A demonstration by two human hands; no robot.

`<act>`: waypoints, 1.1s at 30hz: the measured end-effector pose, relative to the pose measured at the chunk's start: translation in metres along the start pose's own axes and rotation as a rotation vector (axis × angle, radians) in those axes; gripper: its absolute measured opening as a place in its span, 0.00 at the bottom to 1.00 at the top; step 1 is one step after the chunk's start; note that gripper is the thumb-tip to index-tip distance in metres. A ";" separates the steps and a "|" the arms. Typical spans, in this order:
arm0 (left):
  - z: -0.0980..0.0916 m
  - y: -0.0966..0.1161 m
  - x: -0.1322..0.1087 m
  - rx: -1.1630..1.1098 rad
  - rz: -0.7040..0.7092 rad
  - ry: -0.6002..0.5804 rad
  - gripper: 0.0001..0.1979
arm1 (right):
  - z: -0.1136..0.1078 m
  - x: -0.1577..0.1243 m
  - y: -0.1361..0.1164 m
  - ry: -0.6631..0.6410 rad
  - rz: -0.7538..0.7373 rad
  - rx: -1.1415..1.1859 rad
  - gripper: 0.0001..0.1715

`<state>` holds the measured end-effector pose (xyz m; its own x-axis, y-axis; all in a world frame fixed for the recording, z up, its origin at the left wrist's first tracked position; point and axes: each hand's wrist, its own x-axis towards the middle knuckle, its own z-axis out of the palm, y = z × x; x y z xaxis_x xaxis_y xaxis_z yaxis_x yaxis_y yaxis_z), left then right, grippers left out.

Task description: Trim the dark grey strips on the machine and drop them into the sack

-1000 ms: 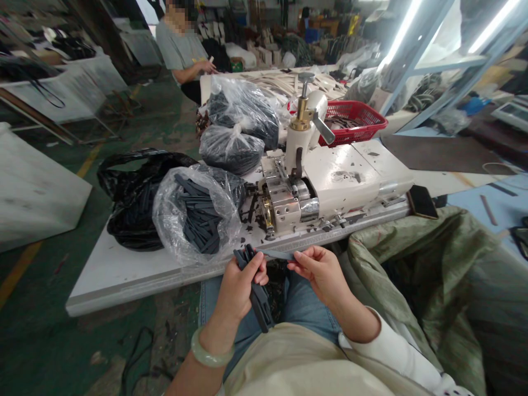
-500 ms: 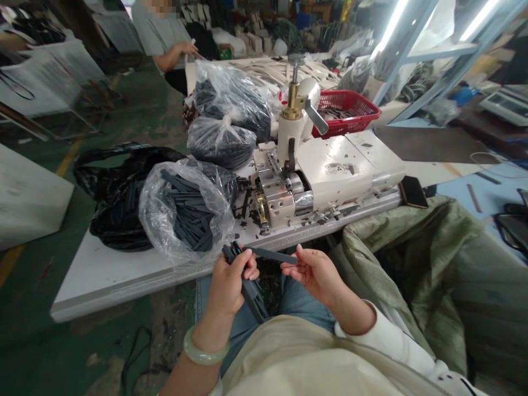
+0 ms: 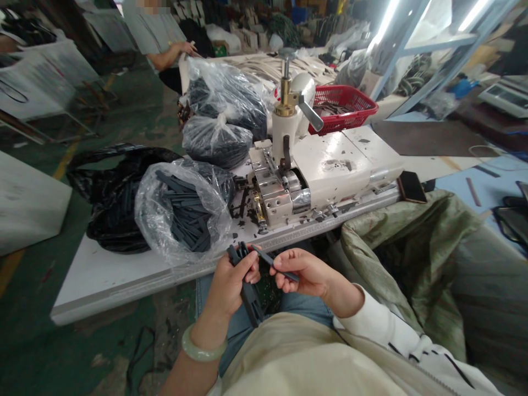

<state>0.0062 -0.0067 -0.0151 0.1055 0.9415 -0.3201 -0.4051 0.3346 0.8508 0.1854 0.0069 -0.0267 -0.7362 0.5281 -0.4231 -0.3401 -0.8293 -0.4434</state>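
Observation:
My left hand [image 3: 237,275] is closed around a bundle of dark grey strips [image 3: 251,302], whose ends stick out above and below the fist. Between the thumb and fingers of my right hand [image 3: 303,272] is a single dark strip [image 3: 266,257], its far end close to the left fingertips. Both hands are over my lap, just in front of the table edge. Beyond them a clear plastic bag [image 3: 144,209] lies open, full of similar strips [image 3: 190,212]. A cream machine [image 3: 346,168] with a metal head stands on the table behind my right hand.
Left of the clear bag sits a black plastic bag [image 3: 103,236]. Tied clear bags [image 3: 218,140] are behind. A red basket [image 3: 342,110], a phone [image 3: 411,187] and a green sack [image 3: 371,231] are on the right. Another person [image 3: 157,33] stands at the back left.
My right hand has moved slightly left, and its strip has turned from nearly level to slanting down toward the right. The left hand still grips its bundle.

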 end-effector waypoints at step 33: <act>0.005 0.002 -0.001 0.060 -0.046 0.042 0.09 | -0.003 -0.006 0.005 -0.022 0.072 0.024 0.19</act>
<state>0.0100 -0.0065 -0.0111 0.0836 0.9232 -0.3752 -0.3455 0.3800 0.8580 0.1896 0.0001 -0.0285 -0.7721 0.4626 -0.4357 -0.2993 -0.8695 -0.3929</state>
